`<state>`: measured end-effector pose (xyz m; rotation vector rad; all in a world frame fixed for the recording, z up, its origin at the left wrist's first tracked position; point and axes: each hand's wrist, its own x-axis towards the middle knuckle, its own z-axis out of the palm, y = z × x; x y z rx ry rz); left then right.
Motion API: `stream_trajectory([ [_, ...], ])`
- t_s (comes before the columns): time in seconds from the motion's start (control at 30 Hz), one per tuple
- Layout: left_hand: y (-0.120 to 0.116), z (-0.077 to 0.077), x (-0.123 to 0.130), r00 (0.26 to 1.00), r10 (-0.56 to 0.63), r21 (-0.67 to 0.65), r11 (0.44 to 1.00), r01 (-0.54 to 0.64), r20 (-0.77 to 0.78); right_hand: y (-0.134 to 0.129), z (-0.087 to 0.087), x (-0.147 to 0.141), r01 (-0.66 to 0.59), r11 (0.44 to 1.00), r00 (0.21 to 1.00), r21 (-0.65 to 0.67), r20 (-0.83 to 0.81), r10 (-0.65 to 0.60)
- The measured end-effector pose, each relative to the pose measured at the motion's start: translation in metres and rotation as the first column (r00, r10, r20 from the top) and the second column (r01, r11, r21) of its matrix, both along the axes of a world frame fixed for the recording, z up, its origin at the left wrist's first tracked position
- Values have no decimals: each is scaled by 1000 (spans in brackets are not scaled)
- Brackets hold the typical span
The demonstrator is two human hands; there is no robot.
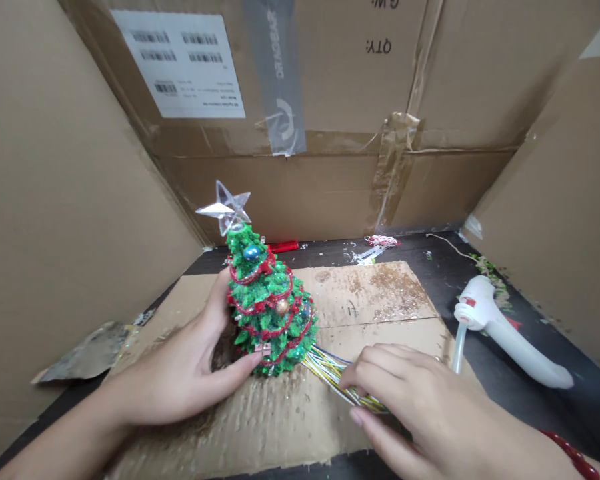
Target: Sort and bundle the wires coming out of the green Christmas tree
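A small green glittery Christmas tree model [267, 307] with red tinsel, baubles and a clear plastic star [225, 208] on top stands tilted on a cardboard sheet [365, 293]. My left hand [190, 360] cups the tree's lower left side, with the thumb across its base. A bundle of thin yellow, white and blue wires [335, 377] runs out from under the tree. My right hand [405, 400] pinches those wires near their far end, and its fingers hide the ends.
A white hot glue gun [500, 327] lies to the right on a dark tabletop [445, 260]. Cardboard box walls [80, 167] surround the work area. A red object [283, 246], a red-and-white string coil [381, 241] and scraps lie at the back.
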<state>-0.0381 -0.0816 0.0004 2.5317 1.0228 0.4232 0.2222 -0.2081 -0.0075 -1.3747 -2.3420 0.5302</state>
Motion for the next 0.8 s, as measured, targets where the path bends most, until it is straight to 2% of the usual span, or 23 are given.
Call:
stream_trajectory([
  [0.8, 1, -3, -4, 998, 14, -58, 998, -18, -67, 0, -1, 0, 4, 1000, 1000, -12, 3, -4],
])
